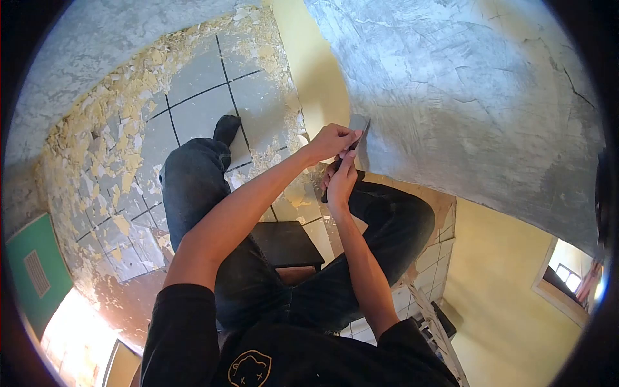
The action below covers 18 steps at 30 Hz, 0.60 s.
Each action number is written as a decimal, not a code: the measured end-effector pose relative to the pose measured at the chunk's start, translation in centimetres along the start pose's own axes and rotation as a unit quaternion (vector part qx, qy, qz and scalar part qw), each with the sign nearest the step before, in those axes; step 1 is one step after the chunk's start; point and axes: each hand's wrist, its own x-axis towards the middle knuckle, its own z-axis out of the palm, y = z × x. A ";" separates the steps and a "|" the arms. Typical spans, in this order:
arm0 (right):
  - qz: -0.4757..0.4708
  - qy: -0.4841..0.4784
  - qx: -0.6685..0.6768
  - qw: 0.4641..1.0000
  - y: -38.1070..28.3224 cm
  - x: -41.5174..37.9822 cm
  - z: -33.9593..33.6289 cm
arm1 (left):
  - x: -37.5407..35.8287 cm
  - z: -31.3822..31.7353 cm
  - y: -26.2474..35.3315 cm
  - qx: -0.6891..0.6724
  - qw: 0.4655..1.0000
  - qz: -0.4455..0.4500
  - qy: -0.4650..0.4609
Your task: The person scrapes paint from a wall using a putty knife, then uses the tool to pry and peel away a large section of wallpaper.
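Note:
My right hand [342, 180] is wrapped round the dark handle of a scraper [365, 131], a putty knife type with a thin flat blade pointing up and away. My left hand [332, 142] is closed at the base of the blade, its fingertips pressed against it; what else may lie between those fingers is hidden. Just beyond the blade rises a grey, skim-coated wall [438, 116]. Beside it runs a strip of pale yellow wall [313, 71]. Both hands are close together above my bent right knee.
Yellow paint flakes [126, 164] litter the grey tiled floor [193, 109]. A black stool [290, 244] stands between my legs. To the left is a green panel [40, 264]; at lower right, a wooden ladder-like frame [438, 329] leans near a yellow wall [516, 284] with a window opening.

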 end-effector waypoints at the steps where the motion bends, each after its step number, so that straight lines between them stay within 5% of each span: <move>1: 0.002 0.000 0.002 1.000 0.1 0.2 0.0 | -0.1 0.1 0.1 0.008 1.000 0.007 0.005; 10: -0.050 0.062 -0.029 0.996 0.6 3.3 1.6 | 2.4 -0.8 -1.0 -0.012 0.997 0.044 0.055; 12: -0.084 0.010 -0.105 0.991 -1.0 4.1 1.7 | 3.2 -1.4 -0.6 -0.039 0.994 0.075 0.071; 18: -0.027 0.018 -0.045 0.998 -0.9 1.9 2.5 | 1.8 -1.3 -0.3 0.008 0.996 0.055 0.074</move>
